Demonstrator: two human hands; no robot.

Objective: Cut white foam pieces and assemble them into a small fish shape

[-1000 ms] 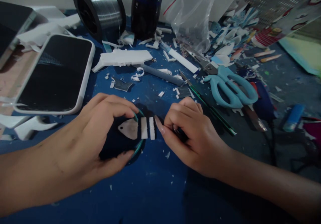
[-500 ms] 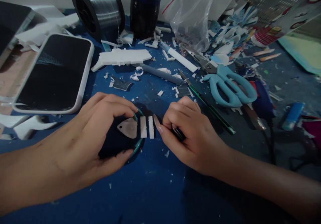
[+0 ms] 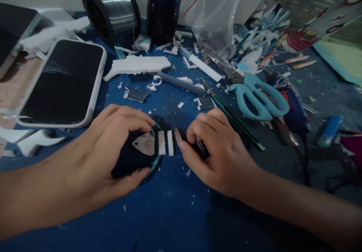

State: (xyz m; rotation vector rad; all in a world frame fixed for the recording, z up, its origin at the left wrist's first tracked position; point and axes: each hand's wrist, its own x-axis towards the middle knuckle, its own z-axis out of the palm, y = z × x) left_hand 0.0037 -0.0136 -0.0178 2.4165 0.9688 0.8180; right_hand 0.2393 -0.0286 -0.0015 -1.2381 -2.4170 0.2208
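My left hand [image 3: 113, 150] arches around a round thing with a teal rim [image 3: 155, 165], its fingertips on the far edge and thumb on the near edge. Between fingers and thumb lies a white pointed piece [image 3: 144, 145] with a small round hole, like a fish head. Just right of it are two narrow white strips, a nearer one [image 3: 161, 142] and an outer one [image 3: 170, 143], side by side with a small gap. My right hand [image 3: 213, 150] is closed on a slim black-handled tool [image 3: 202, 149], mostly hidden in the fingers. A pale pointed tip [image 3: 178, 135] shows beside the outer strip.
Blue scissors [image 3: 260, 97] and a green pen-like tool [image 3: 234, 120] lie beyond my right hand. At left is a phone [image 3: 60, 82]. White scraps [image 3: 138, 64], a wire spool [image 3: 118, 14], a Pepsi bottle [image 3: 162, 14] and a clear bag [image 3: 215, 18] stand behind.
My right hand has shifted slightly to the right, and the pale tip is a little farther from the outer strip. My left hand and the white pieces look unchanged.
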